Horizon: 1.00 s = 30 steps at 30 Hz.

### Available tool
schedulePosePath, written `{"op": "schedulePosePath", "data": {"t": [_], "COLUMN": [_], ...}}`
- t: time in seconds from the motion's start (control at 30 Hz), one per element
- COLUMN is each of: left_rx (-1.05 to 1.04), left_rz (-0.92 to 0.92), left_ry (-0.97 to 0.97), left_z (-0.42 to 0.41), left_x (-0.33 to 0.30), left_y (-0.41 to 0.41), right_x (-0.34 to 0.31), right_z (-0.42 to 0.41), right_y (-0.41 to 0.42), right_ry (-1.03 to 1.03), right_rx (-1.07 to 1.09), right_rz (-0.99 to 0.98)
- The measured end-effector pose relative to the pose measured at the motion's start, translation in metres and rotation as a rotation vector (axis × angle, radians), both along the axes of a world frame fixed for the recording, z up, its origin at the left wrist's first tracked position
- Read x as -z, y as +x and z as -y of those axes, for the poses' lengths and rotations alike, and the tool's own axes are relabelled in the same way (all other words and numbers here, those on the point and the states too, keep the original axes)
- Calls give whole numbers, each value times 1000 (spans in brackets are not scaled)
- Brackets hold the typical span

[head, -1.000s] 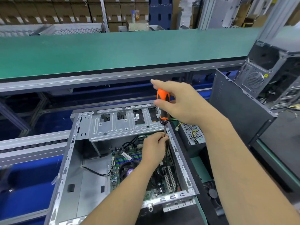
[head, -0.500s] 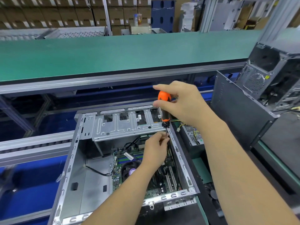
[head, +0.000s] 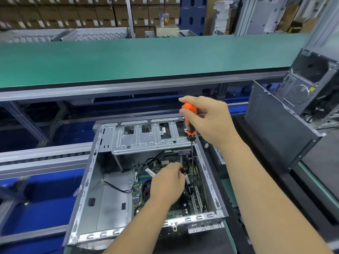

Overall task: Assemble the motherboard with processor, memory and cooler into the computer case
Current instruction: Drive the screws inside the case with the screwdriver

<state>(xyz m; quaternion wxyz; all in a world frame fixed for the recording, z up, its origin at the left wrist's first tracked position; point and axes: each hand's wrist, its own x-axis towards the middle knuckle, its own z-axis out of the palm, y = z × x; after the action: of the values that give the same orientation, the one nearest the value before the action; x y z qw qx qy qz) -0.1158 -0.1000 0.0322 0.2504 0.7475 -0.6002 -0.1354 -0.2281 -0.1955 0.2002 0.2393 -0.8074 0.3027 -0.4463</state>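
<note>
A: Since half a sec ago your left hand (head: 167,182) dropped off the driver shaft, deeper into the open grey sheet-metal computer case (head: 88,182). It's now over the green motherboard (head: 180,210), fingers curled on a small bundle of dark red/black wires (head: 184,171).

B: And my right?

A: Your right hand (head: 211,121) stayed put at abt 12 o'clock of the case. Fingers and thumb wrap the orange-and-black-handled screwdriver (head: 190,119), held near upright, thin shaft running down past the silver perforated drive-bay bracket (head: 146,136) to the board at abt 1 o'clock. Tip looks to touch the board; can't tell if it's in a screw.

B: Where's the board sitting?

A: Flat on the case floor, right half, 3 to 5 o'clock. Round black cooler (head: 146,189) sits on it, partly hidden by your left wrist. Purple-green memory sticks (head: 144,176) are at abt 10 o'clock of that hand. Black cable (head: 117,187) runs from the board's left edge across the bare floor toward 9.

B: Around the case?

A: Long green conveyor belt (head: 146,59) at 12, beyond the rails. Second dark grey tower case (head: 310,83) at 2 o'clock, w/ a dark grey side panel (head: 275,121) leaning by it. Stacked brown cardboard boxes (head: 73,13) far back.
</note>
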Motion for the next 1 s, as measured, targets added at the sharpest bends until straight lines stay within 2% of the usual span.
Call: {"op": "schedulePosePath", "data": {"t": [0.1, 0.23, 0.4, 0.53, 0.7, 0.8, 0.9, 1.0], "left_rx": [-19, -81, -79, -68, -45, -36, -27, -25], "left_rz": [7, 4, 17, 27, 53, 63, 68, 65], "left_ry": [27, 45, 63, 69, 79, 75, 72, 64], "left_z": [1, 4, 7, 9, 12, 12, 11, 11], "left_x": [3, 10, 13, 14, 14, 14, 15, 16], "left_y": [10, 18, 19, 17, 16, 16, 17, 17], "right_x": [0, 2, 2, 3, 3, 8, 5, 3], "right_z": [2, -5, -1, -2, 4, 3, 1, 1], "right_y": [-1, -1, 1, -4, -3, -5, -8, -7], "right_ry": [-59, -11, -86, 18, -121, -68, 92, 33], "right_rx": [98, -78, 108, -24, 145, 63, -66, -19], "right_rz": [-7, -11, -2, -17, -88, -100, -5, -1]}}
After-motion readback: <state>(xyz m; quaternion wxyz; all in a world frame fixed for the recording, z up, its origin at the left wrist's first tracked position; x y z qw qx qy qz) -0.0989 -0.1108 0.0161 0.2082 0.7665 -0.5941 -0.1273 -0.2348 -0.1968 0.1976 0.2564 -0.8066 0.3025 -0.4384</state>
